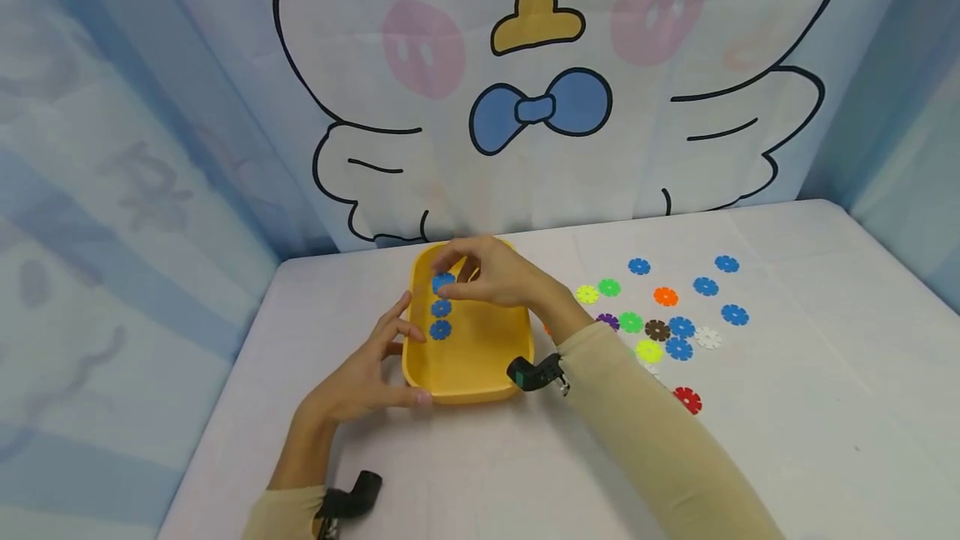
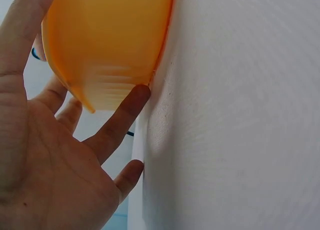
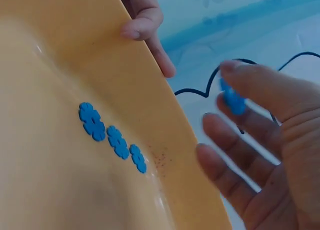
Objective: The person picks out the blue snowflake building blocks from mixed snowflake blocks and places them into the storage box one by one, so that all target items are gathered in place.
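A yellow tray point(image 1: 480, 357) lies on the table in the head view. My left hand point(image 1: 367, 377) holds its near-left corner, thumb at the front side and a finger bent over the left rim. From the left wrist view, other fingers of that hand point(image 2: 117, 122) spread along the tray's outer wall. My right hand point(image 1: 495, 273) is over the tray's far part, pinching a blue flower-shaped disc point(image 3: 233, 97) between thumb and finger. Below it, a row of blue discs point(image 3: 118, 142) lies along the tray's left side; the hand partly covers the row in the head view.
Right of the tray, several loose discs lie scattered on the white table: blue point(image 1: 681, 327), green point(image 1: 631, 322), orange point(image 1: 665, 297), brown point(image 1: 657, 330), white point(image 1: 707, 337) and red point(image 1: 687, 400). Behind the table hangs a curtain point(image 1: 540, 182) with a cartoon print.
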The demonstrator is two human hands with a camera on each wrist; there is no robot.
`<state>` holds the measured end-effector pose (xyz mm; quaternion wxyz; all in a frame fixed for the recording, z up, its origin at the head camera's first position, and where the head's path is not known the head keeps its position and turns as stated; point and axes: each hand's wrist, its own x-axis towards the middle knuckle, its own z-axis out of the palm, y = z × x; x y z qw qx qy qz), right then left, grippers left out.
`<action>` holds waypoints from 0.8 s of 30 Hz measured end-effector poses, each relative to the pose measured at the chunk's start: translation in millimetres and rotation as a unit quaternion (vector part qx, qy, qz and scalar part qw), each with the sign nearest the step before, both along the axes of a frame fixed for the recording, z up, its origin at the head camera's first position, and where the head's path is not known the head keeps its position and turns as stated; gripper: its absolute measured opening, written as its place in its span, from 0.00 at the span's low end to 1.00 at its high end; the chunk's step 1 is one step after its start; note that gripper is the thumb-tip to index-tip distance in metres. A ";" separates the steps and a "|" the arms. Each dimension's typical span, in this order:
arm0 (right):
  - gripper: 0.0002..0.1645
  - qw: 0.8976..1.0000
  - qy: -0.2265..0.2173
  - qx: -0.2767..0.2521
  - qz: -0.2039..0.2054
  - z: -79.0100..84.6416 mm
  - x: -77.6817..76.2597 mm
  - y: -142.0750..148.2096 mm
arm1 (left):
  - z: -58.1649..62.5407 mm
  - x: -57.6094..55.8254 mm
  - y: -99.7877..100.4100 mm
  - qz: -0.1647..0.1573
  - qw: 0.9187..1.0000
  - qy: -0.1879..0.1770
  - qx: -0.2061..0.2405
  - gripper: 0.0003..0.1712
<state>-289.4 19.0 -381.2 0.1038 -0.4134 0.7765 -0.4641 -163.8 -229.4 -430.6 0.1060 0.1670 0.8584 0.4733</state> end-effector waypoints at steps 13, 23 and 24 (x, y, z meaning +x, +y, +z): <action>0.18 0.989 -0.046 0.130 0.050 -12.6 2.1 -14.3 | 3.4 0.5 0.9 0.004 1.000 -0.016 -0.005 0.46; 0.19 0.983 -0.047 0.158 0.081 -30.3 8.7 -28.4 | 4.3 0.5 -0.3 0.001 1.000 -0.012 0.007 0.47; 0.19 0.984 -0.044 0.154 0.082 -30.4 9.4 -29.5 | 5.0 0.2 -0.5 -0.001 1.000 -0.012 0.007 0.47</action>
